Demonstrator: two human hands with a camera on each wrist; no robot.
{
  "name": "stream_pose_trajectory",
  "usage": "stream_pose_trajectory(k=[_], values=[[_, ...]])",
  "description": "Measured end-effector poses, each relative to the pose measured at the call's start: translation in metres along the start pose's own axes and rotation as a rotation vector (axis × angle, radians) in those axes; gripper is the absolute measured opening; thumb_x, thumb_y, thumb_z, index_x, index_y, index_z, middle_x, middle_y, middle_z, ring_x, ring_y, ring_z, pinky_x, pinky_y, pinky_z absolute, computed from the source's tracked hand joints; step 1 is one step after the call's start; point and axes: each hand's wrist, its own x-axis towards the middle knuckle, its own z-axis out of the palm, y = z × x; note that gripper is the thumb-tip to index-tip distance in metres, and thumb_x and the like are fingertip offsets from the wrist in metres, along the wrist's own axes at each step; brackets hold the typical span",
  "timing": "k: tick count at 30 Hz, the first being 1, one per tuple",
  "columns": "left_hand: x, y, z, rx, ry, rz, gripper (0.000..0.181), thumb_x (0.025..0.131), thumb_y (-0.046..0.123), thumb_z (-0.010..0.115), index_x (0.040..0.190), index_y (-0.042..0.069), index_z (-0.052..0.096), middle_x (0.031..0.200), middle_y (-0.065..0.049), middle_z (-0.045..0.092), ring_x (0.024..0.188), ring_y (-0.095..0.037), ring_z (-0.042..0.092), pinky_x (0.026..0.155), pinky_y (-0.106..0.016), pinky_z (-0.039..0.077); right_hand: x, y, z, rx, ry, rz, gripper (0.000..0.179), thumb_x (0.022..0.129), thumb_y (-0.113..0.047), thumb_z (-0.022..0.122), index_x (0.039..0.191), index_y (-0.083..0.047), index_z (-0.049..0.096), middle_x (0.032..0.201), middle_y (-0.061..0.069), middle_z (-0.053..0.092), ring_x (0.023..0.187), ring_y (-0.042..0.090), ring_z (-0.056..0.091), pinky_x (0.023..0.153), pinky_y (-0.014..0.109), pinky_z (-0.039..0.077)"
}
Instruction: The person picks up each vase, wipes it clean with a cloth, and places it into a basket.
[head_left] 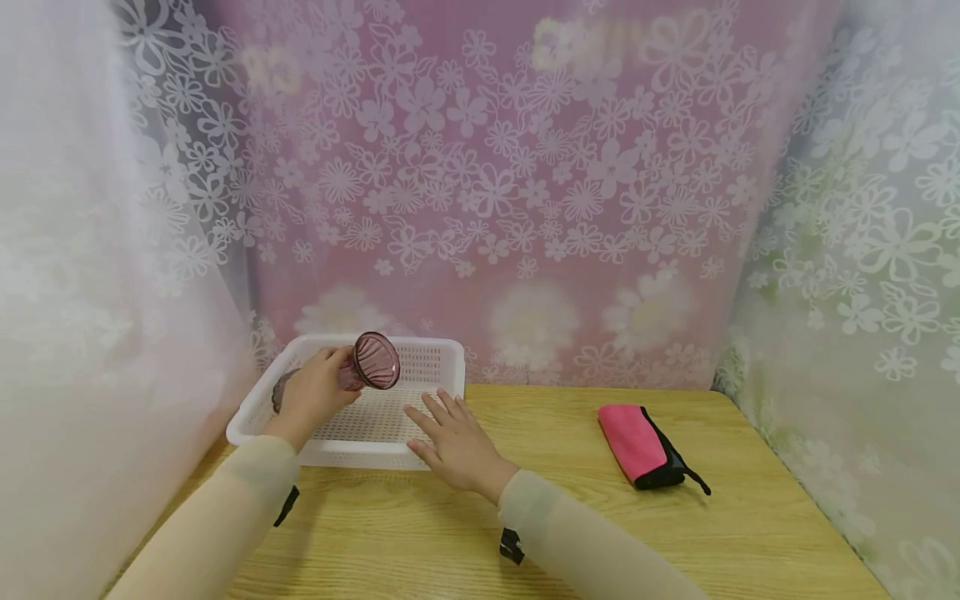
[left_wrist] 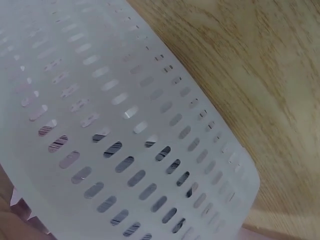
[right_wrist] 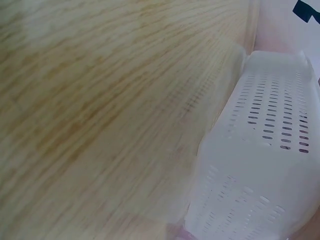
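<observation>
My left hand (head_left: pixel 318 390) grips a purple, ribbed glass cup (head_left: pixel 377 361) over the left part of a white perforated plastic basket (head_left: pixel 352 448). The cup lies tilted sideways, its round flared end to the right; a scalloped purple edge (head_left: pixel 282 390) shows left of the hand. Fingers cover the middle of it. In the left wrist view, the scalloped glass (left_wrist: pixel 21 210) peeks out beside the basket wall (left_wrist: pixel 165 120). Spread fingers of my right hand (head_left: pixel 459 446) lie at the basket's front right corner, holding nothing. The right wrist view has the basket's side (right_wrist: pixel 250 170).
A pink and black fabric pouch (head_left: pixel 633 446) with a short strap lies on the right of the wooden table (head_left: pixel 547 433). Flower-patterned curtains hang at the back (head_left: pixel 487 192) and on both sides, close to the basket's left and rear.
</observation>
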Motion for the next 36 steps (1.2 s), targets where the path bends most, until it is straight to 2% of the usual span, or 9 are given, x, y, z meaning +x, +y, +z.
stream_pose_trajectory(k=[10, 20, 27, 36], values=[[0.004, 0.007, 0.008, 0.094, -0.062, 0.024, 0.077, 0.077, 0.023, 0.088, 0.144, 0.009, 0.052, 0.131, -0.022, 0.057, 0.106, -0.043, 0.061, 0.083, -0.059, 0.051, 0.002, 0.000, -0.002, -0.014, -0.018, -0.001, 0.059, 0.107, -0.054, 0.026, 0.160, -0.027, 0.028, 0.165, 0.007, 0.023, 0.153, 0.031, 0.010, 0.120, 0.052, 0.013], [0.005, 0.006, 0.024, 0.200, -0.076, 0.095, 0.073, 0.075, 0.021, 0.089, 0.140, 0.011, 0.058, 0.121, -0.018, 0.059, 0.108, -0.040, 0.060, 0.091, -0.056, 0.048, 0.002, -0.001, -0.002, -0.014, -0.027, 0.001, 0.060, 0.107, -0.055, 0.024, 0.159, -0.027, 0.030, 0.164, 0.008, 0.026, 0.152, 0.035, 0.013, 0.120, 0.053, 0.014], [0.003, 0.010, 0.030, 0.241, -0.125, 0.106, 0.072, 0.076, 0.019, 0.088, 0.141, 0.012, 0.057, 0.128, -0.017, 0.059, 0.118, -0.041, 0.055, 0.101, -0.058, 0.042, 0.001, 0.000, -0.001, -0.011, -0.034, 0.005, 0.061, 0.106, -0.056, 0.022, 0.160, -0.027, 0.028, 0.164, 0.008, 0.024, 0.152, 0.035, 0.012, 0.119, 0.053, 0.014], [0.003, 0.011, 0.033, 0.289, -0.149, 0.117, 0.070, 0.076, 0.020, 0.089, 0.139, 0.013, 0.059, 0.130, -0.016, 0.059, 0.120, -0.042, 0.055, 0.101, -0.059, 0.041, 0.000, 0.000, 0.001, -0.006, -0.026, 0.008, 0.063, 0.106, -0.058, 0.021, 0.159, -0.027, 0.029, 0.164, 0.008, 0.024, 0.152, 0.035, 0.011, 0.120, 0.054, 0.013]])
